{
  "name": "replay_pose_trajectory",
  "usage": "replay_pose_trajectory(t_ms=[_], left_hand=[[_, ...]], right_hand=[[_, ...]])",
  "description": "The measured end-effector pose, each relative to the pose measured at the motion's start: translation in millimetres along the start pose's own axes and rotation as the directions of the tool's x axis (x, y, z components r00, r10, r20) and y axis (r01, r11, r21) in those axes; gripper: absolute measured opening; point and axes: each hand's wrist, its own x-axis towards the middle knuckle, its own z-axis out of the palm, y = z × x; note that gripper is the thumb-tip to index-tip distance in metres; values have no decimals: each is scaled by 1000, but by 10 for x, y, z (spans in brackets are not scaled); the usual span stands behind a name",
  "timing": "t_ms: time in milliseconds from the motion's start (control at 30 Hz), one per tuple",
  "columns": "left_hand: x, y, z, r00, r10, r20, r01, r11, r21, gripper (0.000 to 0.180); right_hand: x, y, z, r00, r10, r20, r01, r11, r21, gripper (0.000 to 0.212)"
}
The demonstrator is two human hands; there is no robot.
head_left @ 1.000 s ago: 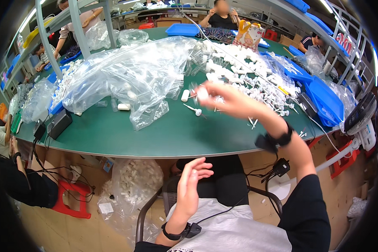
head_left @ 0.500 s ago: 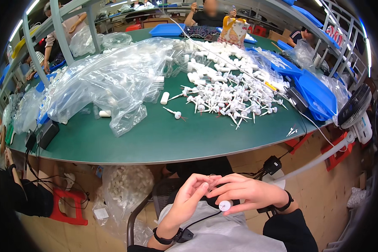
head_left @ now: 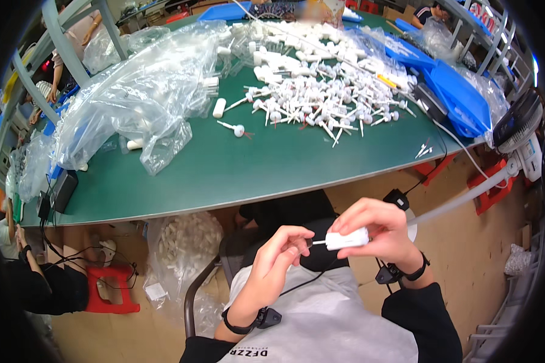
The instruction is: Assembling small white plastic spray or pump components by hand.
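Above my lap, my right hand (head_left: 378,233) grips a white plastic cylinder (head_left: 347,239) between thumb and fingers, lying sideways. A thin white stem (head_left: 318,242) sticks out of its left end toward my left hand (head_left: 279,257). The left fingers are curled in a pinch at the stem's tip; whatever is between them is too small to make out. On the green table (head_left: 224,175) beyond lies a heap of white stemmed pieces with thin red wires (head_left: 321,100). One such stemmed piece (head_left: 238,130) lies apart, near a loose white cylinder (head_left: 219,108).
A large clear plastic bag (head_left: 145,91) covers the table's left side. Blue trays (head_left: 460,100) and a fan (head_left: 520,124) stand at the right. A bag of white parts (head_left: 184,242) and a red stool (head_left: 112,290) are on the floor. Other people sit around the table.
My right hand has risen and turned, so the white cylinder, seen end-on before, now shows its side and stem. My left hand has curled its fingers near the stem. The view has shifted slightly.
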Motion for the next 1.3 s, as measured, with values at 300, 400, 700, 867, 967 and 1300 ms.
replay_pose_trajectory(t_ms=[300, 400, 700, 867, 967, 1300], left_hand=[[9, 51, 132, 998, 60, 12, -61, 948, 314, 31], [-2, 83, 206, 987, 159, 4, -149, 914, 377, 30], [29, -99, 144, 968, 227, 103, -235, 696, 679, 25], [-12, 3, 155, 997, 53, 59, -77, 821, 566, 24], [-16, 4, 116, 996, 28, 90, -73, 837, 542, 24], [-25, -28, 73, 988, -94, 125, 106, 990, -94, 21]], right_hand=[[-37, 52, 103, 1000, -14, 18, 14, 1000, 21, 27], [-41, 59, 136, 999, -7, 39, 7, 1000, 1, 26], [-100, 76, 231, 991, 126, 38, -126, 992, 8, 22], [-128, 100, 301, 963, 268, 5, -262, 937, 232, 20], [-88, 143, 265, 991, 92, 100, -91, 996, -7, 21], [-68, 184, 229, 990, 130, 57, -142, 940, 310, 38]])
